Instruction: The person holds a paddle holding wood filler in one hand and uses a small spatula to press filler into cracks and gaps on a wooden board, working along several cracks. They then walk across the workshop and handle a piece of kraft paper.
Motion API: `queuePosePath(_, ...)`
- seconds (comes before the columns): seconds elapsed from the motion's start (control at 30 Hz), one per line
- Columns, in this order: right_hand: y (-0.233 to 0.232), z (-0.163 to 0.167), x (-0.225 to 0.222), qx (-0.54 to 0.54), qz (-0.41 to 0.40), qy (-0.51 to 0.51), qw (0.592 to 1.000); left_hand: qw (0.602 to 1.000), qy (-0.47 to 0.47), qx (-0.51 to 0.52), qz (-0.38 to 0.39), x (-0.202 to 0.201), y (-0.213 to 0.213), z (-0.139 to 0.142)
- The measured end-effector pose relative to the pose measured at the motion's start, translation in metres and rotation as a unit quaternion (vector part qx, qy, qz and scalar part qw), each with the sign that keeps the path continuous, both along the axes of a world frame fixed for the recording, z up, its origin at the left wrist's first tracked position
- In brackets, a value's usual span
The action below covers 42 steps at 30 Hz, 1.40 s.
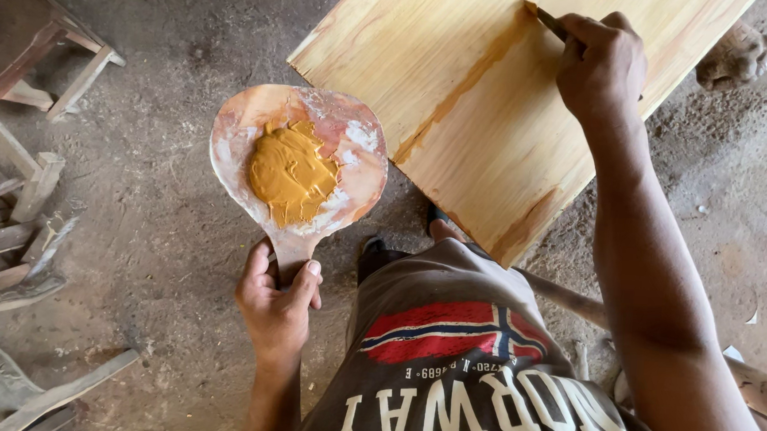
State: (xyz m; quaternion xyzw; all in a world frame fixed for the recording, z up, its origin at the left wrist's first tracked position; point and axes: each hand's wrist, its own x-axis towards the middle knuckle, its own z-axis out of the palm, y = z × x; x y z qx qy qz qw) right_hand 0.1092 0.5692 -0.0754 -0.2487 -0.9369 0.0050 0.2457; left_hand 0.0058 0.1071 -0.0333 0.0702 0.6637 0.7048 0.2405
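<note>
On the paddle [303,153] in the left hand's [278,302] grip sits ochre putty [290,172]; right hand [601,65] grips a blade [548,21].

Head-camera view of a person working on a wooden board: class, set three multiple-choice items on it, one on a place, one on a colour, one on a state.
1. Where does the blade tip rest?
A. on the floor
B. on the board's filler streak
C. on the paddle

2. What colour is the paste on the paddle?
A. ochre yellow
B. blue
C. white

3. How is the paddle held?
A. lying on the floor
B. leaning on a stool
C. gripped by its handle

Answers:
1 B: the right hand presses the putty knife onto the board.
2 A: the paste is ochre.
3 C: the left hand grips the paddle.
</note>
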Motion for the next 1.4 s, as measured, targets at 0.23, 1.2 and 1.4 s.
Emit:
queuePosePath(0.23, 0.001, 0.001, 0.009, -0.039, 0.029, -0.006, 0.999, 1.0, -0.011, -0.003, 0.014, -0.001, -0.003, -0.001)
queuePosePath(1.2, 0.004, 0.019, -0.066, -0.062, 0.053, 0.03, 0.996, 1.0, -0.005, -0.017, 0.001, -0.008, 0.002, -0.004)
queuePosePath(1.4, -0.002, 0.019, -0.061, -0.027, 0.033, -0.009, 0.999, 1.0, -0.016, -0.017, 0.004, -0.005, 0.0, -0.003)
